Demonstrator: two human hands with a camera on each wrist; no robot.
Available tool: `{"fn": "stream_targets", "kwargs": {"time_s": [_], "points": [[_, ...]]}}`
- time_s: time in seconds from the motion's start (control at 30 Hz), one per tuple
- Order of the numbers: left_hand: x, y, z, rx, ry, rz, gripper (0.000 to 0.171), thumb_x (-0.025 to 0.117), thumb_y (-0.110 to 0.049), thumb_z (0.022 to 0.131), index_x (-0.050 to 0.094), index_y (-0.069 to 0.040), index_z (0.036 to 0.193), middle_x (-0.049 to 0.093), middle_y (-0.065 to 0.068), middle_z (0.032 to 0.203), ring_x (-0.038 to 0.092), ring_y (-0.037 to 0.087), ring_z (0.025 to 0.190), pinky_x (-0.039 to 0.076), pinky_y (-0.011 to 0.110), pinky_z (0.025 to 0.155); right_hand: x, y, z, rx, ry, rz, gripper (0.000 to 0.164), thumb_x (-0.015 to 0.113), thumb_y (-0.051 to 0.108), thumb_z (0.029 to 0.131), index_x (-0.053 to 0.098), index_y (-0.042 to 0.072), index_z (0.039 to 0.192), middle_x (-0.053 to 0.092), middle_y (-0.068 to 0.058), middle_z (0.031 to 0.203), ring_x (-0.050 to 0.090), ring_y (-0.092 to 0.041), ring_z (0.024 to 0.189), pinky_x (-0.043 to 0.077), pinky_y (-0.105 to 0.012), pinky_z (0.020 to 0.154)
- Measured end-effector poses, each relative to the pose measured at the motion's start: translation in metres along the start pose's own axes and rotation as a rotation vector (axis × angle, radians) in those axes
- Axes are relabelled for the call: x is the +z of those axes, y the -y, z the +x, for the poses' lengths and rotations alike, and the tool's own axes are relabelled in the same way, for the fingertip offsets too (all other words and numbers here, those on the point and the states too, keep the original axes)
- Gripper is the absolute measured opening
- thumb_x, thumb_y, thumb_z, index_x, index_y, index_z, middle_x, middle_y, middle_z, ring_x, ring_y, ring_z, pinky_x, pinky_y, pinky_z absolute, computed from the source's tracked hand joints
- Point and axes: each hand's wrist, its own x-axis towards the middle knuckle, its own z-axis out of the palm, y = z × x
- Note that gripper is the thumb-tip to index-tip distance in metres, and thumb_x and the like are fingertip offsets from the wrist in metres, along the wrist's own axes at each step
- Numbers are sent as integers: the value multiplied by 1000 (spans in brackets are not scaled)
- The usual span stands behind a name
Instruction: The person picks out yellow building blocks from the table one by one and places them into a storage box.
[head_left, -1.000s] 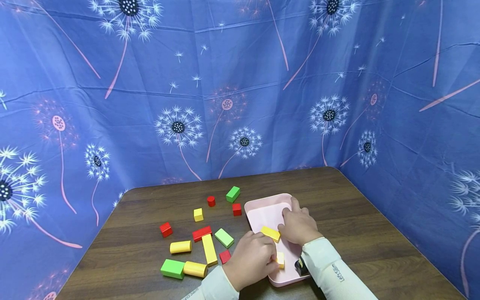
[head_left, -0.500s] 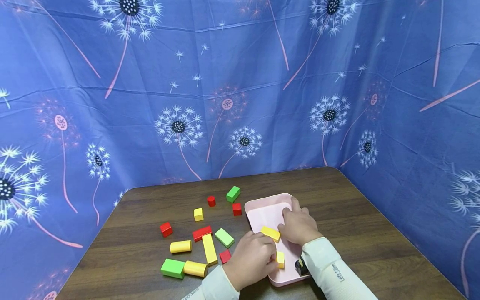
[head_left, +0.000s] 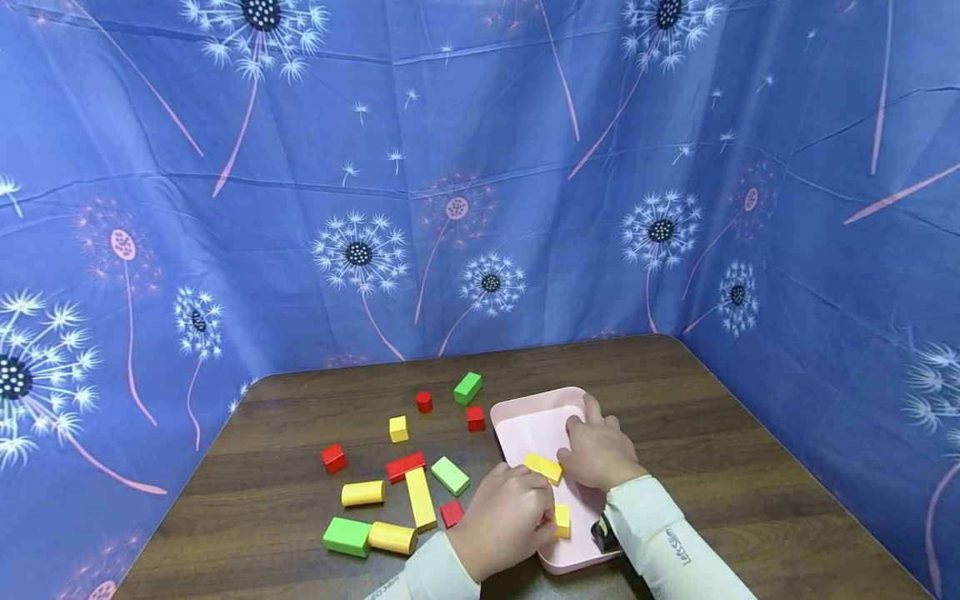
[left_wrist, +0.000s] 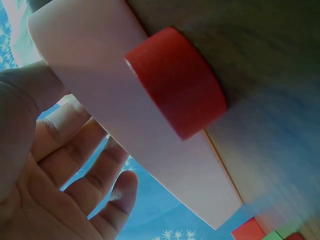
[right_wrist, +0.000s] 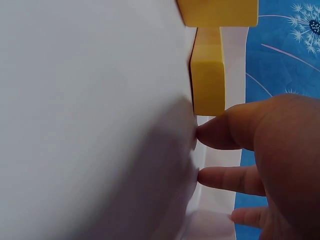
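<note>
Head view, and the pink tray (head_left: 536,427) is seen flat on the table (head_left: 720,433), two yellow blocks contained by its low walls. The far yellow block (head_left: 542,467) is set slantwise between the hands; the near yellow block (head_left: 562,521) is partly covered by the left hand (head_left: 504,521), which is held over the left rim. Whether that block is pinched cannot be told: the thumb and forefinger tips are hidden, though in the left wrist view the other fingers are seen loosely bent and apart. The right hand (head_left: 597,450) is spread inside the right wall, nothing gripped; by the right wrist view, its thumb is placed just beside a yellow block's end.

Room is offered in the tray's far left part, and a broad stretch of wood is seen between the right rim and the table's right edge. Leftward, things are tighter: the wall is neighboured by a red cube (head_left: 476,419), a lime block (head_left: 450,476) and a red block (head_left: 452,513), with a yellow plank (head_left: 420,498) farther out. The far table edge is backed by a blue curtain (head_left: 555,217).
</note>
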Motion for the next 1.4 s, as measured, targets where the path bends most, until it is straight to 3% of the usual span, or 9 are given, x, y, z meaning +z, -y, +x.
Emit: {"fn": "stream_targets", "kwargs": {"time_s": [0.3,0.57,1.07,1.4], "points": [[-2,1,1,1,18,-4,19,87,-32,78,70,-31,69,63,-20,73,57,0,73,36,21,64,-2,1,-1,-1,0,9,49,74,37,84,69,6,121,24,-25,164,54,-46,113,54,-57,75],[-1,1,1,18,-26,33,17,87,-31,76,72,-32,68,64,-20,71,60,0,73,37,23,65,0,-2,2,-7,-12,8,47,75,38,83,69,7,118,23,-25,164,54,-48,113,54,-58,74],[1,0,0,22,-14,25,16,88,-33,76,74,-33,68,62,-20,68,60,-1,71,34,23,63,-1,-2,-1,-15,-5,8,45,74,36,83,69,6,117,25,-25,163,55,-47,110,53,-55,69],[-3,-1,1,30,-10,60,13,88,-33,76,75,-32,70,65,-19,71,62,1,74,40,24,66,0,-2,2,-23,-13,6,46,73,36,83,69,6,117,25,-25,163,54,-49,111,53,-56,69]]}}
